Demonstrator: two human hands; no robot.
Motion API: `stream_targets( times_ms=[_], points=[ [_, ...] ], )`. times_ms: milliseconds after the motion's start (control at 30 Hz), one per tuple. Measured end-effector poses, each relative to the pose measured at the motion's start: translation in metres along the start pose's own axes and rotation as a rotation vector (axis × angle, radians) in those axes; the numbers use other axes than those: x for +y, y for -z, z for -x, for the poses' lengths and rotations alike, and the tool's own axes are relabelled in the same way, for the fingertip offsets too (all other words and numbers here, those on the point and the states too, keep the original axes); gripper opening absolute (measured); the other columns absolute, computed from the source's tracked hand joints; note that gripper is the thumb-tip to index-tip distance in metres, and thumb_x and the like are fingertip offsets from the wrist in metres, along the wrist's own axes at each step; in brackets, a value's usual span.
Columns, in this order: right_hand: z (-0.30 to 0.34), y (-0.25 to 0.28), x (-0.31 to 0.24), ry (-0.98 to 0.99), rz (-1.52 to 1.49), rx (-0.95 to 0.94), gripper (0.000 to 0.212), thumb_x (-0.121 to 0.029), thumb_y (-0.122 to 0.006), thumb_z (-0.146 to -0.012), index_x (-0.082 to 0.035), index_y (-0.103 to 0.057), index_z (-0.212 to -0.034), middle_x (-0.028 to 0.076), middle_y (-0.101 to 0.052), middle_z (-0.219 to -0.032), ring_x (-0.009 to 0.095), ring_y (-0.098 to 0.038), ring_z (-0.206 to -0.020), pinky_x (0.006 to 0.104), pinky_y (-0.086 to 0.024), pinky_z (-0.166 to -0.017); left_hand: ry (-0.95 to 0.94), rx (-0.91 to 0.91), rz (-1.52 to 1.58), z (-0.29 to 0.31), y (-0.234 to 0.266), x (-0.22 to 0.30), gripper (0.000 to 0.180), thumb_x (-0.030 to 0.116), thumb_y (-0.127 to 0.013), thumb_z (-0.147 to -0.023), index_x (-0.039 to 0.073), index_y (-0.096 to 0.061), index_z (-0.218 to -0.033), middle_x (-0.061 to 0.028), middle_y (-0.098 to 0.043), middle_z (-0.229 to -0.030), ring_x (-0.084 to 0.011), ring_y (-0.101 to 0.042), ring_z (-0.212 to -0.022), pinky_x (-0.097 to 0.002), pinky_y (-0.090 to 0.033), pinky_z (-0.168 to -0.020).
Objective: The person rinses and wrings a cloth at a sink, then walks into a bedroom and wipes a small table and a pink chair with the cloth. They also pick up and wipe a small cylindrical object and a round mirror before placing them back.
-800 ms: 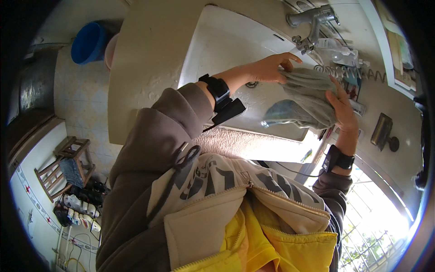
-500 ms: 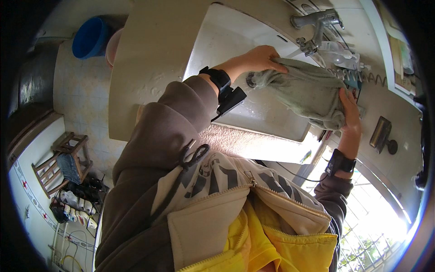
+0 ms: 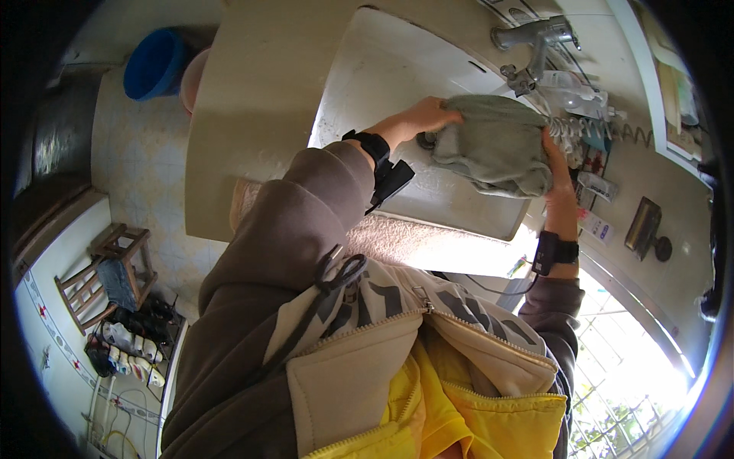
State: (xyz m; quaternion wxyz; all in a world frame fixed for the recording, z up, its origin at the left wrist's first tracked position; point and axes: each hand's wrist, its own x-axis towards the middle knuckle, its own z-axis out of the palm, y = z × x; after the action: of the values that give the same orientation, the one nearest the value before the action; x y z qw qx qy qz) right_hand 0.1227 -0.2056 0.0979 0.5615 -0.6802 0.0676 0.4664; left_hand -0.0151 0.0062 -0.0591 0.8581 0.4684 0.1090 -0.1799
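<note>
A grey-green towel (image 3: 493,145) hangs folded between my two hands over a white sink (image 3: 367,69). My left hand (image 3: 430,116) grips its upper left edge, the fingertips partly hidden by the cloth. At the towel's right edge, my right hand (image 3: 556,162) is closed on the fabric, with its fingers mostly behind it. The sink's round drain (image 3: 426,140) shows just beside the towel's left side. Above and to the right of the towel, a chrome faucet (image 3: 535,53) juts from the wall.
Bottles (image 3: 569,92) and a coiled hose (image 3: 612,131) crowd the sink's right end. A beige counter (image 3: 260,115) extends to the left, with a blue bucket (image 3: 153,65) beyond it. On the floor at lower left stand a wooden chair (image 3: 107,275) and a shoe rack (image 3: 153,359).
My right hand has moved left toward my left hand, so the towel is bunched shorter between them. My left hand has shifted slightly left. Small packets by the right wall have come into view.
</note>
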Motion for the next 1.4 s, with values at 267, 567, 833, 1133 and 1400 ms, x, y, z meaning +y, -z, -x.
stream_targets(
  times_ms=[267, 567, 833, 1133, 1400],
  points=[
    [-0.085, -0.007, 0.049, -0.104, -0.199, -0.036, 0.05, -0.041, -0.058, -0.094, -0.001, -0.054, -0.124, 0.012, -0.061, -0.119, 0.024, -0.061, -0.103, 0.0372, -0.051, -0.089, 0.06, 0.53, 0.37, -0.015, 0.0, 0.0, 0.044, 0.025, -0.07, -0.085, -0.003, -0.056, -0.116, -0.0149, -0.061, -0.113, -0.0222, -0.057, -0.105, -0.0411, -0.045, -0.088],
    [-0.102, -0.014, 0.053, -0.068, -0.244, 0.016, 0.051, -0.04, -0.058, -0.094, -0.001, -0.053, -0.126, 0.012, -0.06, -0.121, 0.024, -0.06, -0.105, 0.0382, -0.051, -0.089, 0.206, 0.985, -0.037, -0.032, -0.007, 0.013, 0.065, 0.041, -0.067, -0.086, 0.002, -0.046, -0.133, -0.0128, -0.057, -0.118, -0.0238, -0.058, -0.102, -0.0365, -0.047, -0.082],
    [-0.104, -0.018, 0.059, -0.019, -0.257, -0.046, 0.05, -0.041, -0.055, -0.095, -0.004, -0.051, -0.128, 0.01, -0.059, -0.123, 0.025, -0.06, -0.106, 0.0388, -0.051, -0.09, 0.079, 0.596, -0.185, -0.071, -0.027, -0.062, 0.047, 0.031, -0.054, -0.092, 0.003, -0.046, -0.129, -0.0132, -0.053, -0.127, -0.0241, -0.052, -0.114, -0.0369, -0.046, -0.093],
    [-0.083, -0.065, 0.078, 0.579, 1.117, 0.133, 0.041, -0.035, -0.054, -0.096, -0.001, -0.056, -0.12, 0.02, -0.065, -0.108, 0.035, -0.062, -0.1, 0.0418, -0.051, -0.082, 0.054, 0.32, 1.124, -0.042, -0.039, -0.021, 0.03, 0.026, -0.05, -0.093, 0.0, -0.057, -0.106, -0.0132, -0.06, -0.11, -0.0278, -0.059, -0.09, -0.0383, -0.05, -0.081],
    [-0.117, -0.037, 0.05, 0.061, 0.154, 0.244, 0.054, -0.044, -0.054, -0.094, 0.003, -0.053, -0.122, 0.01, -0.066, -0.092, 0.028, -0.062, -0.089, 0.0383, -0.051, -0.075, -0.055, 0.385, 1.079, -0.027, -0.032, 0.004, 0.049, 0.047, -0.042, -0.099, 0.004, -0.049, -0.122, -0.0111, -0.057, -0.12, -0.0278, -0.059, -0.102, -0.0402, -0.05, -0.087]
  ],
)
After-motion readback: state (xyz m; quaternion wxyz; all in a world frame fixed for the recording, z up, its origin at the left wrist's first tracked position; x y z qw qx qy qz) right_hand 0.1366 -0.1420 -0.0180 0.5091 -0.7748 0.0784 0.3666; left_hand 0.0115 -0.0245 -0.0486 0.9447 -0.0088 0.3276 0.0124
